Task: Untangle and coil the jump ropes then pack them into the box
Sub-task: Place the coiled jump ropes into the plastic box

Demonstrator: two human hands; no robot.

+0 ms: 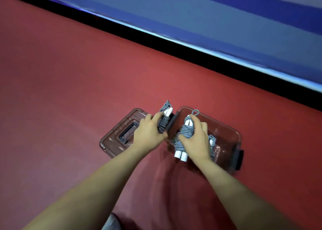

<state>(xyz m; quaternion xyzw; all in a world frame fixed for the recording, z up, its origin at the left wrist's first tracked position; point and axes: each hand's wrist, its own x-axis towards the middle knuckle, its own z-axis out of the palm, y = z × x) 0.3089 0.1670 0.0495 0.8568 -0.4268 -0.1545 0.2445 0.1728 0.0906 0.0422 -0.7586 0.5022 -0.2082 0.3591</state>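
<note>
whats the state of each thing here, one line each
left hand: grips a coiled jump rope
left rope: coiled, held over the box's left edge
right hand: grips a second coiled rope
right rope: coiled, held over the open box
third rope: coiled, lying inside the box
box: open
lid: off, lying left of the box

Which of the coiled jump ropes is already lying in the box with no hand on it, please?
The bundle at the box's right side, partly hidden behind the right hand; each hand grips one of the others.
</note>
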